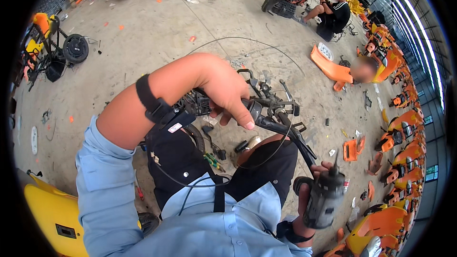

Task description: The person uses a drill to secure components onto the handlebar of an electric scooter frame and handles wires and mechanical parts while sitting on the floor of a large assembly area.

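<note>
My left hand (227,96) reaches across from the left, bent at the wrist, with thumb and fingers closed on the black handlebar (276,124) of a partly stripped scooter. The bar slants down to the right, and bare metal brackets and levers (269,100) crowd its middle. Low on the right, my right hand (304,197) grips a dark grey power drill (326,197), slightly blurred, with its thin bit pointing upward. The drill is close to the handlebar's lower end; whether they touch I cannot tell. A black cable (266,162) loops from the bar across my lap.
Green-handled pliers (213,162) lie between my legs. A yellow body panel (52,214) stands at my lower left, and a stripped scooter (52,50) farther left. Orange scooters (404,138) line the right side. A person (335,14) sits at the back right beside another scooter.
</note>
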Available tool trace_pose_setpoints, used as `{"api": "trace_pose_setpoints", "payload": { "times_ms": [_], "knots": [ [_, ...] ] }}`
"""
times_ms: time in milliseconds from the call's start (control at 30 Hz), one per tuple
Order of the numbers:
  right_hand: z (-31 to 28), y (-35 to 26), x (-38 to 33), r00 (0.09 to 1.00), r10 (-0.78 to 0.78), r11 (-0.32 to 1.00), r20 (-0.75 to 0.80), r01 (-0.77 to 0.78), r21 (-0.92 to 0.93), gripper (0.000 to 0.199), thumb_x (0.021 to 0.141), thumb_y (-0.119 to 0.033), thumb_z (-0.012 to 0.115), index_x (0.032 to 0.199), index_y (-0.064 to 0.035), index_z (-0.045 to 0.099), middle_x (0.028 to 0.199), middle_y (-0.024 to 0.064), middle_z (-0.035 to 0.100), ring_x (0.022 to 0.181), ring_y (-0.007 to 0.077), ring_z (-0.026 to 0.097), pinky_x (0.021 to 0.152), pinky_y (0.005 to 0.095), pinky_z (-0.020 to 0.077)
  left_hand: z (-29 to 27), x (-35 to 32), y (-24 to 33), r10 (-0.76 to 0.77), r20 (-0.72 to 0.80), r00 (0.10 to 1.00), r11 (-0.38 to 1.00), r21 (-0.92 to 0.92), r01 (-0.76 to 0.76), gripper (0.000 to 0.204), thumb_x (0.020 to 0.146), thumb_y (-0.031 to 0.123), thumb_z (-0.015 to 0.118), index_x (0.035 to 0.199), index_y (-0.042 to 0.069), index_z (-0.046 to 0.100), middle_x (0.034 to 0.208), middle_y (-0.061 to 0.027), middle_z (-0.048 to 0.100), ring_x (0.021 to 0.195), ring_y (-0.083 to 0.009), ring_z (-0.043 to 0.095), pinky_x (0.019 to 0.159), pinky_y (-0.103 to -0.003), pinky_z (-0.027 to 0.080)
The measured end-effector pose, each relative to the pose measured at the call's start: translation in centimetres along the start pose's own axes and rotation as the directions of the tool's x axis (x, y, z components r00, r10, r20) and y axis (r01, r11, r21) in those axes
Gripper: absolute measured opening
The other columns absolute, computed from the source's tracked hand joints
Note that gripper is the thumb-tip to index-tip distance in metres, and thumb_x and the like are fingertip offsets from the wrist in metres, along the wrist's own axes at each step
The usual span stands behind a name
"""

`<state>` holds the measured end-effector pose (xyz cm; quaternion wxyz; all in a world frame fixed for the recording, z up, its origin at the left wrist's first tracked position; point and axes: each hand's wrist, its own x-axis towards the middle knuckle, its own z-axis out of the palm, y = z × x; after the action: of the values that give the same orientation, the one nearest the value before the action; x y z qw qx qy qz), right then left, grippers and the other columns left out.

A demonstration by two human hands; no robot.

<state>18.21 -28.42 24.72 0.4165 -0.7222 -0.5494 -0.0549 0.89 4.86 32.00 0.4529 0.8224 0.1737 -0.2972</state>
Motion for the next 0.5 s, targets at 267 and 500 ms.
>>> {"api": "trace_pose_setpoints", "payload": {
  "times_ms": [267, 500],
  "knots": [
    [3.0, 2.1, -0.1, 0.983, 0.085, 0.993, -0.164, -0.069, 0.099, 0.047, 0.081, -0.007, 0.076, 0.123, -0.0021, 0.055, 0.105, 0.0136, 0.067, 0.095, 0.017, 0.066, 0.077, 0.0257, 0.0555, 3.7, -1.6, -0.8, 0.211, -0.431, 0.877, 0.917, 0.397, -0.025, 0.069, 0.076, 0.061, 0.076, 0.112, 0.003, 0.064, 0.087, -0.0181, 0.068, 0.087, -0.0412, 0.066, 0.073, -0.049, 0.05],
    [3.0, 2.7, -0.8, 0.99, 0.053, 0.998, -0.131, -0.058, -0.036, 0.038, 0.081, -0.01, 0.074, 0.115, -0.001, 0.059, 0.103, 0.0136, 0.068, 0.094, 0.0202, 0.067, 0.081, 0.031, 0.0537, 9.5, -0.6, -1.0, 0.459, -0.734, 0.501, 0.764, 0.614, 0.199, 0.054, 0.066, 0.009, 0.079, 0.115, 0.003, 0.057, 0.102, -0.0096, 0.063, 0.1, -0.0276, 0.06, 0.089, -0.038, 0.043]
  ]
}}
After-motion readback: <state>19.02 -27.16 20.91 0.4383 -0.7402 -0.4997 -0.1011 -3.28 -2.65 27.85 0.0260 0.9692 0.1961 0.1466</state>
